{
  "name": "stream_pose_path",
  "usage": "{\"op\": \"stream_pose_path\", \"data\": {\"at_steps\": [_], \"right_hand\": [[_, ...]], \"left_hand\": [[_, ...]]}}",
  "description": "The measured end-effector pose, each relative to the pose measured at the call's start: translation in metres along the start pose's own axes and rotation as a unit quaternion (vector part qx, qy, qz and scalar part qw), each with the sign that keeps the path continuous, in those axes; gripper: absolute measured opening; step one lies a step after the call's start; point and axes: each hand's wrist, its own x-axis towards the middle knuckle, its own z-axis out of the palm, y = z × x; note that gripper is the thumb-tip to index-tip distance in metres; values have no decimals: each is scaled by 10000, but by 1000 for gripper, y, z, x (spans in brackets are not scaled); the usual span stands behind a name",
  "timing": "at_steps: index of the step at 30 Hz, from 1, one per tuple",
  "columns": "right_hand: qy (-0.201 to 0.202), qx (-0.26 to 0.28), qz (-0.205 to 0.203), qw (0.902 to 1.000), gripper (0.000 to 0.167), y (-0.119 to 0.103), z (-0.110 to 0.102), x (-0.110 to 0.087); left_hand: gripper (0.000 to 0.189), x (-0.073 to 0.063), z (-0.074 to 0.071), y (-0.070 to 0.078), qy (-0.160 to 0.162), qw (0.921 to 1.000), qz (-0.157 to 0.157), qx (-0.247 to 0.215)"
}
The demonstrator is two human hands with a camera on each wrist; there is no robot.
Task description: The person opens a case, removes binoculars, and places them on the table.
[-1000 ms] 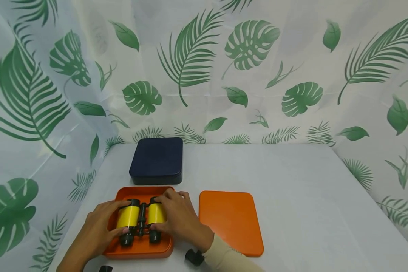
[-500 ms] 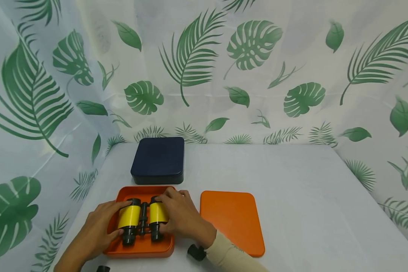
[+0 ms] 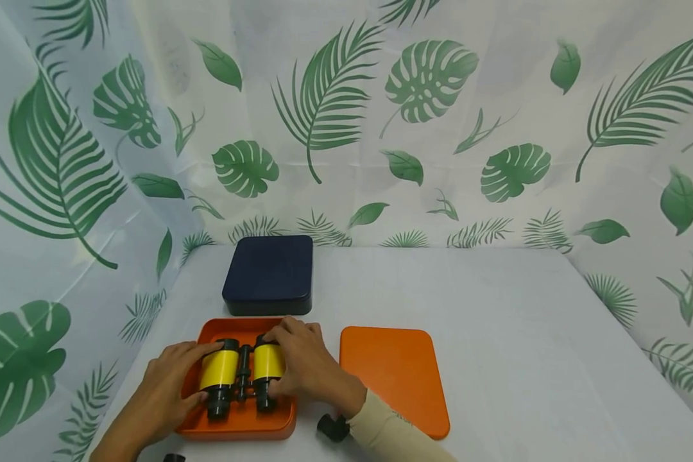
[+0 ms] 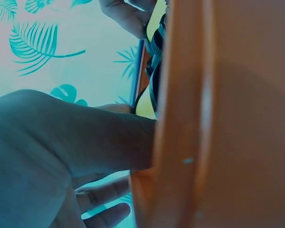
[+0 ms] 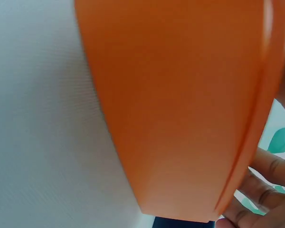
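Yellow-and-black binoculars (image 3: pixel 219 369) lie in an orange box (image 3: pixel 237 432), eyepieces toward the near side. From the left, my left hand (image 3: pixel 163 385) holds one barrel, fingertips at its far end and thumb by the eyepiece. My right hand (image 3: pixel 308 366) holds the other barrel the same way, thumb against the eyepiece. Most of the left wrist view is the box wall (image 4: pixel 247 118), with the left hand (image 4: pixel 61 142) reaching over its rim and a bit of yellow barrel (image 4: pixel 145 107) showing. In the right wrist view the box side (image 5: pixel 180 109) hides the binoculars.
An orange lid (image 3: pixel 393 378) lies flat on the white table, right of the box. Behind the box stands a closed dark blue box (image 3: pixel 268 269). A black wrist device (image 3: pixel 332 428) shows under the right wrist. Leaf-print cloth (image 3: pixel 346 128) hangs around the table.
Both thumbs have slid slightly outward along the near ends of the binoculars, uncovering more of the eyepieces. The binoculars stay in the orange box. The head view has shifted a little.
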Motion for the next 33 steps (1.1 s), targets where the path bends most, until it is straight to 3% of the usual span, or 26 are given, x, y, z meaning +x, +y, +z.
{"op": "stream_pose_path", "data": {"at_steps": [8, 19, 26, 33], "right_hand": [[252, 111, -182, 9995, 71, -6, -18, -1], [330, 446, -75, 9984, 69, -10, -54, -12], [401, 667, -111, 9969, 67, 4, -72, -32], [493, 822, 30, 9954, 69, 22, -79, -52]], "left_hand": [[87, -4, -20, 5, 314, 9991, 277, -80], [95, -3, -40, 21, 475, 9972, 502, -296], [87, 2, -42, 44, 502, 9934, 684, -768], [78, 12, -32, 63, 401, 9937, 742, -733]]}}
